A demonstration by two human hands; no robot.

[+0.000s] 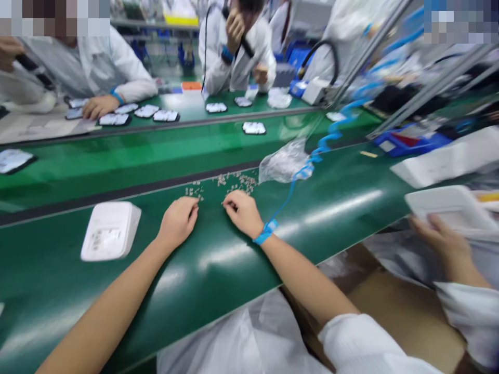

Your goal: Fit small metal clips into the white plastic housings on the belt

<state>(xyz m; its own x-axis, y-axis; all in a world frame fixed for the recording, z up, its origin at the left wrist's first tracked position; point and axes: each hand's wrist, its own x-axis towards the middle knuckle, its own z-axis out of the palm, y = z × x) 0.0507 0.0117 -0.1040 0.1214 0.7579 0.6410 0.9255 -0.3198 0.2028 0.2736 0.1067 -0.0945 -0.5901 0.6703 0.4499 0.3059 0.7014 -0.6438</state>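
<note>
Over the green work surface (218, 270), my left hand (178, 221) is closed with thumb and fingers together beside a small cluster of tiny parts (192, 191). My right hand (244, 213) pinches at the near edge of a larger scatter of tiny parts (244, 181). Whatever either pinch holds is too small to name. A blue wrist strap (266, 232) circles my right wrist, and a coiled blue cord (323, 143) runs up from it. Left of my hands lies a white plastic housing (130, 228) with a recess holding small pieces. Behind the scatter rests a clear plastic bag (286, 162).
A green conveyor belt (175, 148) crosses beyond a dark rail, carrying a board-like unit (254, 128). Co-workers in white coats sit opposite. At right, another person's hand (448, 244) holds a white housing (448, 208), near a blue tray (413, 143) and metal posts (370, 47).
</note>
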